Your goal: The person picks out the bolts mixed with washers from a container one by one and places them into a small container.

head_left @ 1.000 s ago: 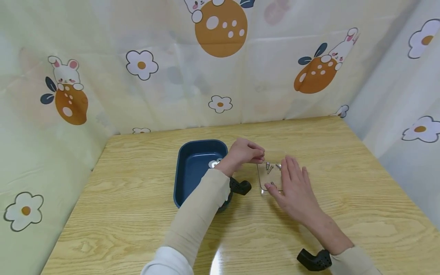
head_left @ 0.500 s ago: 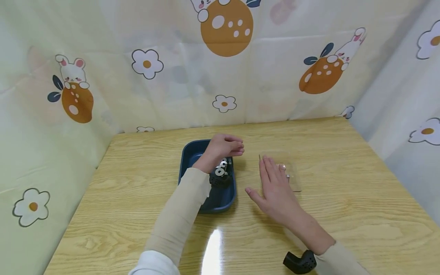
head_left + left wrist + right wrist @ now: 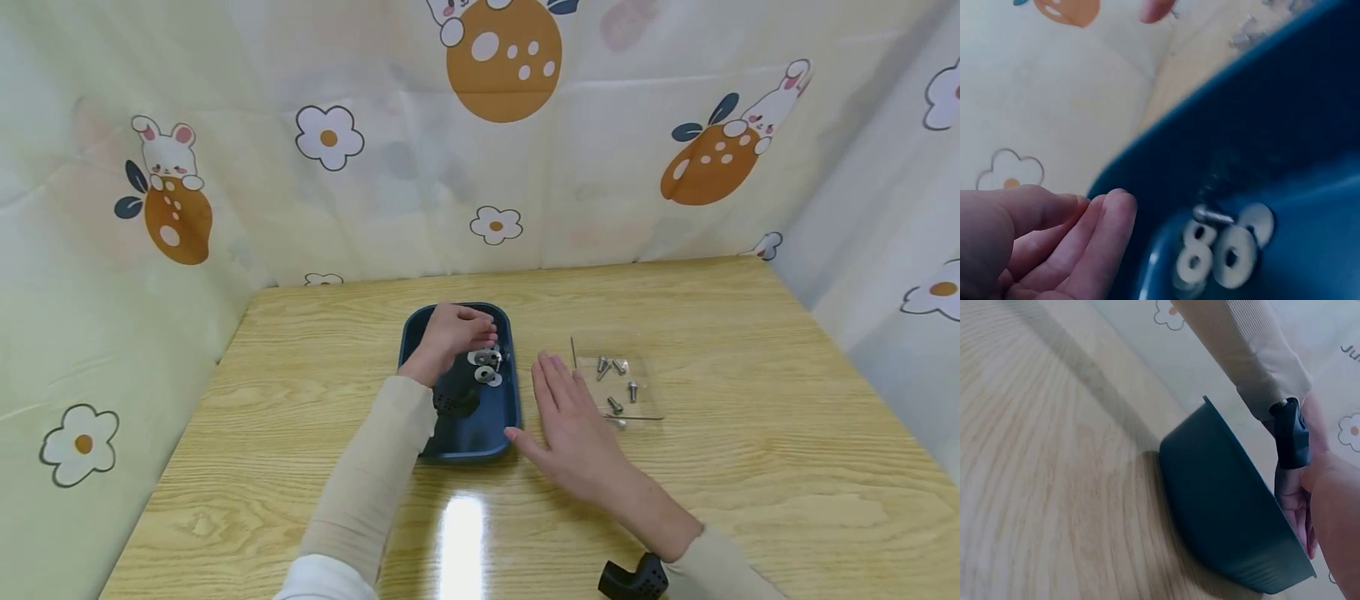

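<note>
My left hand [image 3: 453,332] is over the far end of a dark blue plastic tray [image 3: 480,442]. In the left wrist view its thumb tip meets the curled fingers; I cannot tell whether something small is pinched there. Several metal washers [image 3: 1235,256] lie in the tray with a screw [image 3: 1213,216] against them. Between the blue tray and a clear shallow dish [image 3: 651,402] is my right hand [image 3: 573,433], its fingers straight and together, the thumb spread out toward the tray's edge. Several metal screws [image 3: 632,390] lie in the clear dish.
The wooden table [image 3: 750,467] runs up to a patterned curtain [image 3: 405,192] at the back and sides. Black wrist mounts show at both sleeves; one [image 3: 633,579] is near the table's front.
The left hand has moved left from the clear dish to over the blue tray. The right hand has shifted left off the dish, uncovering its screws.
</note>
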Motion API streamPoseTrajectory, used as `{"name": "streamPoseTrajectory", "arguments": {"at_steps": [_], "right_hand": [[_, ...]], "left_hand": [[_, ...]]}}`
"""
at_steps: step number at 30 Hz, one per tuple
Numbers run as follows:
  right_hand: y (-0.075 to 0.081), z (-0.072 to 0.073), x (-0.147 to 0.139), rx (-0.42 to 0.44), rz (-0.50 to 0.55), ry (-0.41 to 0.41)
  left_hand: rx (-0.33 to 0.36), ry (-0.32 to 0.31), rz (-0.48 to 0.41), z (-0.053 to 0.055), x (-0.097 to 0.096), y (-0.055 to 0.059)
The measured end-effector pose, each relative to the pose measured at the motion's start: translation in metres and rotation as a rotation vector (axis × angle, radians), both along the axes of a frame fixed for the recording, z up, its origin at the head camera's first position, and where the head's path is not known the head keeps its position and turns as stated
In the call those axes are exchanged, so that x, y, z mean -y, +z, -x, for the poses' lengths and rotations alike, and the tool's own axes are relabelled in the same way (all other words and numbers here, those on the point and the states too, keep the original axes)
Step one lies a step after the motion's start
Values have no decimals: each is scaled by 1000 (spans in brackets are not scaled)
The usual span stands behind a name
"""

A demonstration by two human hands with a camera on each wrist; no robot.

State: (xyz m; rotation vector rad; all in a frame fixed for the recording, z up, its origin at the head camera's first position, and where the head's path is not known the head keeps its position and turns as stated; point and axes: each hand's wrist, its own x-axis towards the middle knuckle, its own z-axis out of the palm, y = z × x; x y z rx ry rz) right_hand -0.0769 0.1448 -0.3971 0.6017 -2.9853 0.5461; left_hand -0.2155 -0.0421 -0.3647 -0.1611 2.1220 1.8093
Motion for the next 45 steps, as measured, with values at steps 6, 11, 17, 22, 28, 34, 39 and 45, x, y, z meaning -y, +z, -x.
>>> {"name": "streamPoseTrajectory", "arguments": {"at_steps": [6, 11, 17, 22, 28, 34, 39, 45], "right_hand": [[-4, -2, 7, 11, 7, 10], [-9, -4, 12, 15, 11, 22], [-12, -5, 14, 6, 21, 27], [-13, -6, 15, 14, 20, 23], [-14, -6, 15, 13, 10, 22], [-14, -7, 15, -7, 6, 23], [-13, -7, 15, -1, 4, 21], [-14, -7, 15, 7, 8, 19]], "left_hand": [[11, -53, 116, -3, 3, -15], [23, -81, 236, -6, 1, -22], [50, -93, 245, -10, -2, -22], [47, -98, 233, -10, -5, -22], [34, -116, 255, -10, -8, -24], [25, -114, 276, -9, -12, -26], [42, -113, 253, -10, -14, -26], [48, -110, 234, -10, -15, -25]]}}
